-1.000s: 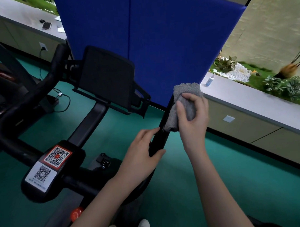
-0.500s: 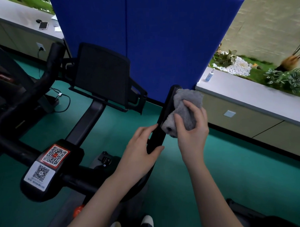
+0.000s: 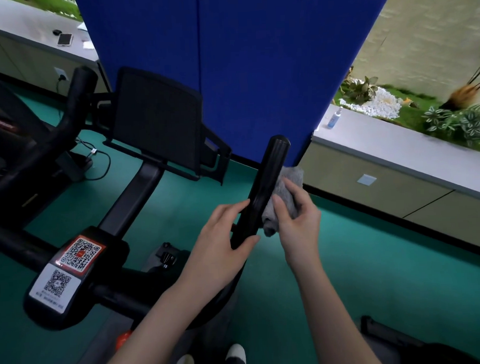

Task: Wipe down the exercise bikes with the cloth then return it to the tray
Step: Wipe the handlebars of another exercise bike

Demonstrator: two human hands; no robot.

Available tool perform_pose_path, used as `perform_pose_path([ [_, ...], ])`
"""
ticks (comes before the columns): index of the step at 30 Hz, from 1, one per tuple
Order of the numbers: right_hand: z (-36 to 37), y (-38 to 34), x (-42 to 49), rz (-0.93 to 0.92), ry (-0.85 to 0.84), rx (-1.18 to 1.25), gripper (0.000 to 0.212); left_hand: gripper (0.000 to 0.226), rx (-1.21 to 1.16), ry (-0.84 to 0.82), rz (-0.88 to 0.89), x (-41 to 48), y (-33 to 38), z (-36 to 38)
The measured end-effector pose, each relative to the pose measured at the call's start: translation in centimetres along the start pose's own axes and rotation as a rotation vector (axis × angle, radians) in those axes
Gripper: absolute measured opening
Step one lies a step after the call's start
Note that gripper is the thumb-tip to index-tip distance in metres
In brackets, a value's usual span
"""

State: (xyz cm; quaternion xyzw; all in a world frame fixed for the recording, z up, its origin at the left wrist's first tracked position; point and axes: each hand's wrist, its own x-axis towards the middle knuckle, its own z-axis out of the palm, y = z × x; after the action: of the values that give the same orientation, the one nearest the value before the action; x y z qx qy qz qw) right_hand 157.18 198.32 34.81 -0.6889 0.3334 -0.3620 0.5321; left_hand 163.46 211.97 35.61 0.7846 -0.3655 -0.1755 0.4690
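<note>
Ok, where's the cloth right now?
Head view, centre right: the grey cloth is gripped in the right hand, pressed against the right side of the black handlebar, just above where the left hand holds it.

- Cloth (image 3: pixel 293 177): grey. Its left part is behind the handlebar (image 3: pixel 268 178) and its middle is under the right hand (image 3: pixel 300 226) fingers.
- Handlebar: lower stretch covered by the left hand (image 3: pixel 219 253).
- Left hand: fingertips hidden behind the handlebar.
- QR labels (image 3: pixel 73 264): small print under the codes is illegible.
- Console (image 3: pixel 155 122): only the back shows.
- Second bike (image 3: pixel 6 152): cut by the left edge.
- Spray bottle (image 3: pixel 334 118): label too small to read.
- Plants (image 3: pixel 459 119): blurred, cut by the right edge.
- Shoes (image 3: pixel 235 355): toes only, at the bottom edge.
- Dark object (image 3: pixel 397 342): bottom right, cut off, cannot be identified.
</note>
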Motion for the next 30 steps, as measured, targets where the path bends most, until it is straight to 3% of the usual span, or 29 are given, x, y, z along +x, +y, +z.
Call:
perform_pose_path([
  [3,-1.0,-0.5,1.7,0.033,0.038,0.092,0.033,0.057,0.001,-0.018,-0.004,0.0,0.0,-0.1],
  [6,-2.0,-2.6,4.9,-0.078,0.055,0.132,0.033,0.057,0.004,-0.036,-0.010,-0.1,-0.1,-0.1],
  [9,-2.0,-4.0,6.8,-0.200,-0.056,-0.007,0.033,0.057,0.004,-0.047,-0.011,0.0,0.0,-0.2],
  [15,-3.5,-3.7,6.9,-0.159,-0.216,-0.131,0.030,0.056,-0.010,-0.035,-0.017,-0.1,-0.1,-0.2],
  [18,-4.3,-5.3,8.0,-0.265,-0.260,-0.185,0.030,0.056,-0.013,-0.031,-0.029,-0.1,-0.2,-0.2],
  [22,-3.6,-8.9,11.6,-0.456,-0.597,-0.459,0.026,0.056,-0.016,-0.024,-0.031,0.1,-0.3,-0.1],
  [26,-3.0,-10.9,15.1,-0.212,-0.953,-0.556,0.024,0.056,-0.020,-0.027,-0.042,0.0,-0.3,-0.1],
  [30,-3.1,-10.1,16.2,0.010,-0.997,-0.368,0.034,0.056,-0.015,-0.026,-0.038,0.0,-0.4,-0.1],
])
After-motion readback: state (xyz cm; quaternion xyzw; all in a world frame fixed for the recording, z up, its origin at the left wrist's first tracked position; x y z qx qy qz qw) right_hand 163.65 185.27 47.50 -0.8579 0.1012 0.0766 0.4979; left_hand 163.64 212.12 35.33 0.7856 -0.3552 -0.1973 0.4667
